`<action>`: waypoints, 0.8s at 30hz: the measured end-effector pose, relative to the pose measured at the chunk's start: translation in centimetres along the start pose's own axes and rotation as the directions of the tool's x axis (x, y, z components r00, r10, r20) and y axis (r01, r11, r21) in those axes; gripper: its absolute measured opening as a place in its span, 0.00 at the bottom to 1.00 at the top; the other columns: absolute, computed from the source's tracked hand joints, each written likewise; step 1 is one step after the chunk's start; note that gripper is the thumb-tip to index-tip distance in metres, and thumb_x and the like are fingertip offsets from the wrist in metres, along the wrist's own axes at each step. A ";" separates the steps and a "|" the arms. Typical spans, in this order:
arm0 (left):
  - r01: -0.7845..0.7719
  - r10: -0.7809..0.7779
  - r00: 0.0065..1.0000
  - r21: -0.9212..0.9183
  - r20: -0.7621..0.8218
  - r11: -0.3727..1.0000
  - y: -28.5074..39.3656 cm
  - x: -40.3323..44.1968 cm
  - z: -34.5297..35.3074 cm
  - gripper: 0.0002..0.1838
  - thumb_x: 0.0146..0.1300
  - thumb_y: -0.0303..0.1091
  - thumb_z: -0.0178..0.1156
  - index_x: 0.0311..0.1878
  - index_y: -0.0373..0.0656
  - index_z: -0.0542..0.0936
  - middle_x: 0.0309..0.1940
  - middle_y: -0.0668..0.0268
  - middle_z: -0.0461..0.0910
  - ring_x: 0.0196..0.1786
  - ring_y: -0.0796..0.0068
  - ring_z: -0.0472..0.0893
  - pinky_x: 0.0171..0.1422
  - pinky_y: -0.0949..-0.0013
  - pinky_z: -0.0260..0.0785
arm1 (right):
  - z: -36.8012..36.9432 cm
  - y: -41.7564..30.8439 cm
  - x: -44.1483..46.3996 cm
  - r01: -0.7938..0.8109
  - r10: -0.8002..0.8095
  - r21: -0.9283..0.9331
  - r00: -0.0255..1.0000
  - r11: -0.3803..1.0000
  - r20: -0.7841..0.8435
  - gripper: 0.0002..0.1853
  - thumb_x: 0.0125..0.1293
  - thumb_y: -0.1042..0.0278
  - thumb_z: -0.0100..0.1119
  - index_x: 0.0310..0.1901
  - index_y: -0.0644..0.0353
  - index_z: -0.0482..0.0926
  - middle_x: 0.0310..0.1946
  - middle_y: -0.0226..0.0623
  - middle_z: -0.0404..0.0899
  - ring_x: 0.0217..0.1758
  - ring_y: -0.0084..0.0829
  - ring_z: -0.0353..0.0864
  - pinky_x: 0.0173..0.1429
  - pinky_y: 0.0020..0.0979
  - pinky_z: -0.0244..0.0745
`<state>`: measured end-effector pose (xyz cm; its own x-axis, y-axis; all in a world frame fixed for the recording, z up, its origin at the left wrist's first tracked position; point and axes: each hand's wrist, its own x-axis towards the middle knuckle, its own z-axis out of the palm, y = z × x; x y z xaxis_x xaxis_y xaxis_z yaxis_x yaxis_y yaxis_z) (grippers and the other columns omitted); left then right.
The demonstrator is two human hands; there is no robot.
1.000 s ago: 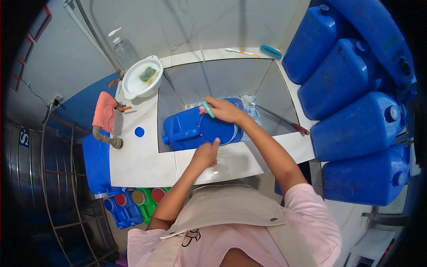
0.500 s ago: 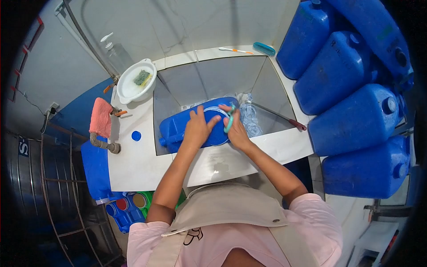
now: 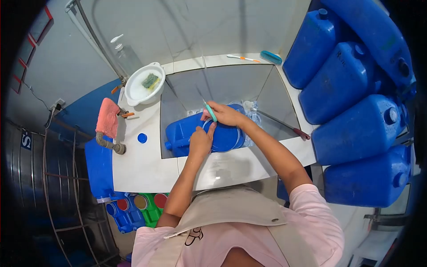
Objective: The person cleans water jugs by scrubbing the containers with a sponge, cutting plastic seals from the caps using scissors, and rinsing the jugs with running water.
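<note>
Under the right hand (image 3: pixel 226 115), pinching a teal-handled tool (image 3: pixel 210 112), and the left hand (image 3: pixel 202 141), hold unclear, the blue plastic jug (image 3: pixel 183 127) seems stiff, likely slick, best gripped by the handle (image 3: pixel 180 143) left of both.

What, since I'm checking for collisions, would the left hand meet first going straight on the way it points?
Probably the right hand, just ahead with a teal-handled tool; depth is unclear, so the left hand might clear it.

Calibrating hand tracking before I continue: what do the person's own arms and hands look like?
The left hand and right hand are ungloved, with no watch or bracelet visible; short pale pink sleeves end near the elbows, leaving forearms uncovered.
</note>
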<state>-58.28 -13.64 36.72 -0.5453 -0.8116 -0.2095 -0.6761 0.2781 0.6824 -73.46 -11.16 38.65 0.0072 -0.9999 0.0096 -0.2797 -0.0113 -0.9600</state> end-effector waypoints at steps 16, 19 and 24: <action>-0.203 0.174 0.979 -0.595 -0.106 0.778 1.8 1.1 -7.3 0.16 0.55 0.40 0.67 0.37 0.40 0.74 0.31 0.65 0.78 0.33 0.81 0.77 0.37 0.77 0.70 | -2.2 -5.6 -6.6 -0.060 0.137 0.393 0.976 0.918 -0.170 0.21 0.66 0.47 0.50 0.32 0.60 0.74 0.26 0.41 0.81 0.20 0.19 0.73 0.29 0.20 0.68; -0.169 0.167 0.983 -0.677 -0.069 0.717 0.5 1.9 -7.1 0.17 0.53 0.36 0.68 0.39 0.40 0.72 0.34 0.64 0.78 0.36 0.79 0.78 0.40 0.76 0.73 | 0.5 -5.5 -8.0 -0.177 0.208 0.578 0.978 0.796 0.013 0.24 0.67 0.43 0.48 0.32 0.60 0.74 0.24 0.46 0.80 0.13 0.19 0.68 0.17 0.18 0.61; -0.206 0.182 0.976 -0.752 -0.116 0.627 1.4 0.7 -7.0 0.19 0.53 0.31 0.68 0.46 0.37 0.73 0.36 0.62 0.79 0.37 0.78 0.79 0.42 0.75 0.74 | 2.5 -5.1 -8.1 -0.264 0.191 0.726 0.964 0.634 0.184 0.25 0.65 0.41 0.48 0.30 0.59 0.74 0.23 0.51 0.79 0.09 0.18 0.64 0.11 0.16 0.54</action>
<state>-56.15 -17.46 42.42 -0.5984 -0.8012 0.0009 0.0613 -0.0447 0.9971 -69.71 -2.99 42.78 0.1306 -0.9655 -0.2254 0.5180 0.2603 -0.8148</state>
